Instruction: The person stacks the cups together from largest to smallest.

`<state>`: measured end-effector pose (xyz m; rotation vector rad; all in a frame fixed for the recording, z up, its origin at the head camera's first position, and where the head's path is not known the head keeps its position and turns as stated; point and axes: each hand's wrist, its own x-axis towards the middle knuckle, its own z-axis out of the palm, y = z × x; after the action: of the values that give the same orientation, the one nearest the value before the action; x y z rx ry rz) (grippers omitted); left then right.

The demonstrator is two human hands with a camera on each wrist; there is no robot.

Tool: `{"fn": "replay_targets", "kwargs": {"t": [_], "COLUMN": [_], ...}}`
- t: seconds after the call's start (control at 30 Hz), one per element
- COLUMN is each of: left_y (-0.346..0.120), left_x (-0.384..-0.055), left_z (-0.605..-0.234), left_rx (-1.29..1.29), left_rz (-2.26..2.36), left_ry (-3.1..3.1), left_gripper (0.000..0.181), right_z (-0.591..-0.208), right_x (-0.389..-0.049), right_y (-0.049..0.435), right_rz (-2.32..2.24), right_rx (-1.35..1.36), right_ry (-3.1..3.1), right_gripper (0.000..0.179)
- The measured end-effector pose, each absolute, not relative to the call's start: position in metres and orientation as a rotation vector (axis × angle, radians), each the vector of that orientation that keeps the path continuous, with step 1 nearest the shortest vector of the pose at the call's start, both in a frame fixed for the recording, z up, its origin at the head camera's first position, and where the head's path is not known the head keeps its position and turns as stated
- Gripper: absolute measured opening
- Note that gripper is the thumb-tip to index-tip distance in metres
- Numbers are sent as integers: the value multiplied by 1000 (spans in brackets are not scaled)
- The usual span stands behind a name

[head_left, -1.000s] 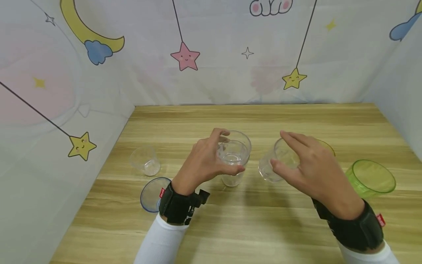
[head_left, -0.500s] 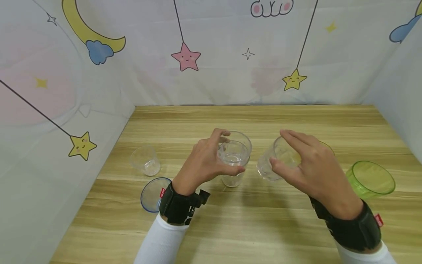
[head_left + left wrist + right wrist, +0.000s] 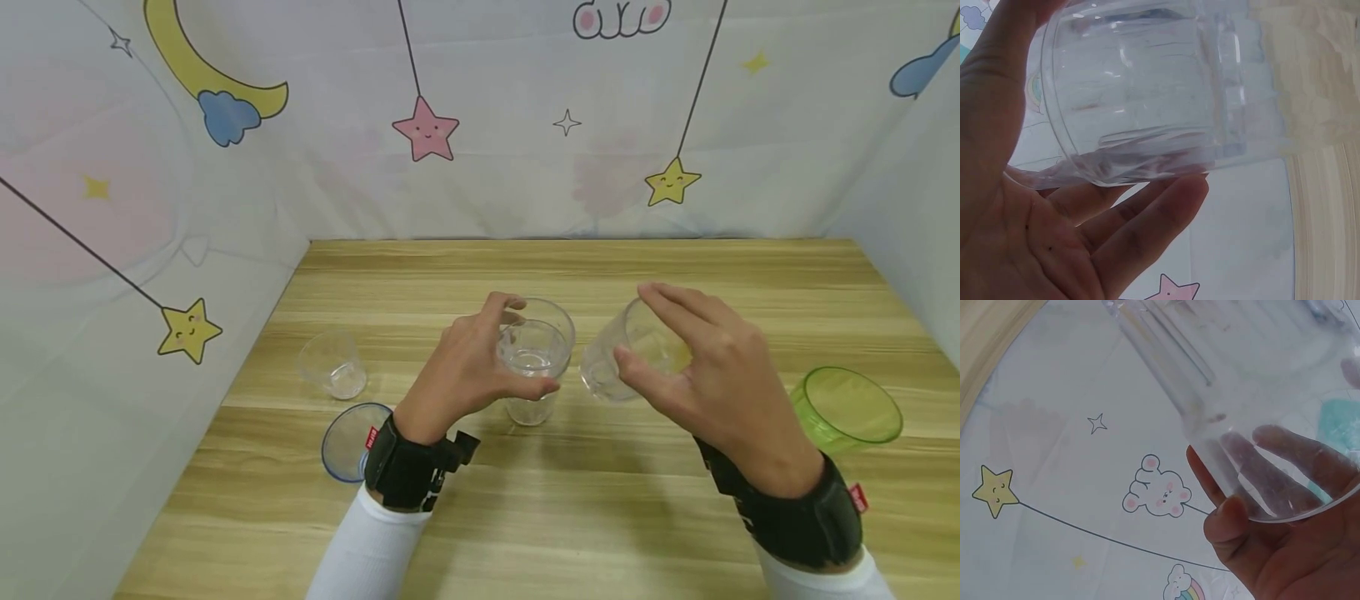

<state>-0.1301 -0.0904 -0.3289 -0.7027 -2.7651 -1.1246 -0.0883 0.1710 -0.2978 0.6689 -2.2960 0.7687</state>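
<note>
Near the middle of the head view, my left hand [image 3: 465,375] holds a clear cup [image 3: 558,333] near its rim, thumb on the near side and fingers on the far side. It appears to be nested with a second clear cup whose lower part [image 3: 529,411] shows beneath. The left wrist view shows the clear cup's ribbed wall [image 3: 1135,81] against the fingers. To the right, my right hand [image 3: 712,375] grips another clear cup [image 3: 606,362] by its rim end. This cup is tilted, its base toward the left hand's cups; the right wrist view shows fingers through its wall [image 3: 1210,394].
A clear cup [image 3: 333,367] and a blue-rimmed cup [image 3: 351,446] stand on the wooden table [image 3: 570,517] at left, the latter partly behind the left wrist strap. A green cup [image 3: 847,408] stands at right, close to the right wrist. Printed cloth [image 3: 495,192] walls the back and sides.
My right hand has raised its clear cup slightly and shifted it a little left. The yellow rim behind that hand is now hidden. My left hand stays in place.
</note>
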Motion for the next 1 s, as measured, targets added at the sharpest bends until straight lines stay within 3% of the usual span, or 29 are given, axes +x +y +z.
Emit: {"fn": "replay_targets", "kwargs": {"t": [1.0], "left_y": [-91], "left_x": [-130], "left_z": [-329], "left_rx": [-731], "left_rz": [-1095], "left_ry": [-2736], "left_gripper": [89], "right_z": [-287], "right_x": [-92], "right_y": [162], "right_rz": [817], "right_rx": [610], "right_ry": [-2064], "right_gripper": [63]}}
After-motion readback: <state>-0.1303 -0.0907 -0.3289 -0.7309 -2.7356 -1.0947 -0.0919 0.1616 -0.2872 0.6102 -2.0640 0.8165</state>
